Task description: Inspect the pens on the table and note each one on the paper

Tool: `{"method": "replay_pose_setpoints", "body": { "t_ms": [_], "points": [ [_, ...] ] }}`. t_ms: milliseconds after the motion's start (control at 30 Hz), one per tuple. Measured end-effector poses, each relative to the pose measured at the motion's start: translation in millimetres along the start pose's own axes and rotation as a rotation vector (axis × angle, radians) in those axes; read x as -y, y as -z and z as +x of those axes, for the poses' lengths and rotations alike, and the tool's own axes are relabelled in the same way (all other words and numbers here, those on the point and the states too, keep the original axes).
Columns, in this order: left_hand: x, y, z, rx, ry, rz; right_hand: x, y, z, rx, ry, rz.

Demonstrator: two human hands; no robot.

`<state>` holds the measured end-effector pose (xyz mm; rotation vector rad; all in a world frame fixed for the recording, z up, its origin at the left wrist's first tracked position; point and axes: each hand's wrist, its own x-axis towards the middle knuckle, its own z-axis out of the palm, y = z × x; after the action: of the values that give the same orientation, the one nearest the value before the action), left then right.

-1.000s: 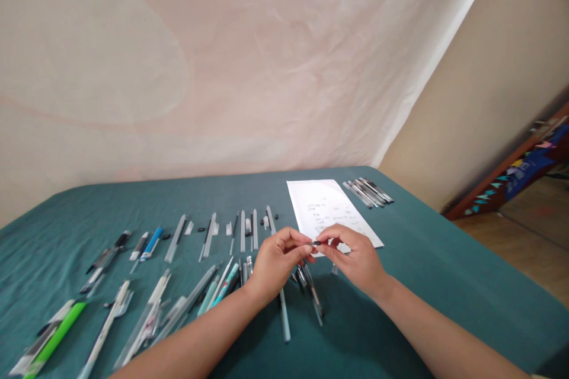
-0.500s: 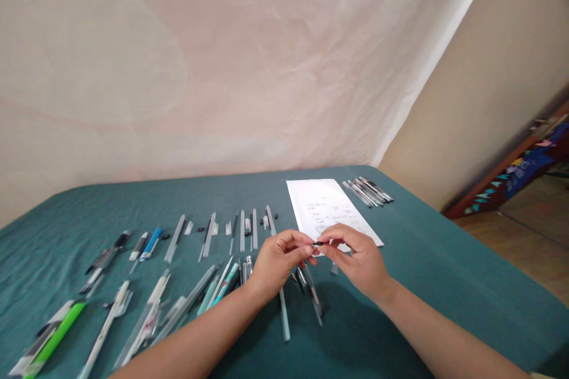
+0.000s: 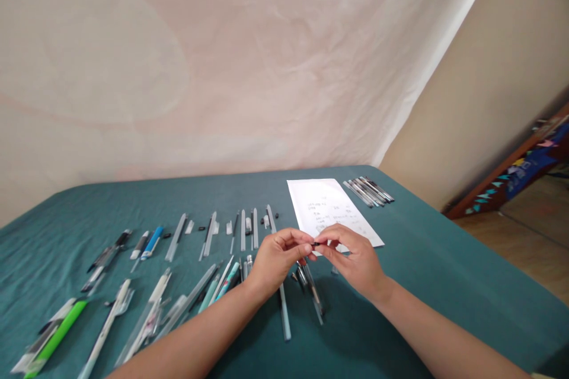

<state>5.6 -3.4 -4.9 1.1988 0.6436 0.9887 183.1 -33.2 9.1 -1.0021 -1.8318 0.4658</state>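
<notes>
My left hand (image 3: 281,256) and my right hand (image 3: 354,254) meet over the table's middle, fingertips almost touching. Between them is a small black piece (image 3: 316,244), pinched by thumb and forefinger from each side; it looks like a pen part, mostly covered by the fingers. A translucent pen barrel (image 3: 285,317) shows below my left hand; its upper end is hidden, and I cannot tell whether it is held or lying there. Just under the fingers lie a few pens (image 3: 311,290) with dark and metallic parts.
Dark green cloth (image 3: 382,331) covers the table. Behind my hands lies a written white sheet (image 3: 311,195), with a row of pens (image 3: 368,191) beyond it. Pen barrels, refills and caps (image 3: 243,230) stand in rows left of centre. A bright green pen (image 3: 57,334) lies near left.
Both hands stay in nearly the same place. The fingertips have drawn slightly closer together around the small black piece, and the right fingers have shifted a little to the left.
</notes>
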Motion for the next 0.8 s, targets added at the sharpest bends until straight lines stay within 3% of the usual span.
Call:
{"method": "replay_pose_setpoints", "body": {
  "t_ms": [567,800],
  "points": [
    [-0.1,-5.6,-3.2,-0.114,-0.017,0.126,-1.1,-5.2,-1.1,0.045,0.071,-0.105],
    [1.5,0.1,1.2,-0.161,0.028,0.047,-1.3,0.6,1.2,-0.054,0.028,-0.088]
  ]
}}
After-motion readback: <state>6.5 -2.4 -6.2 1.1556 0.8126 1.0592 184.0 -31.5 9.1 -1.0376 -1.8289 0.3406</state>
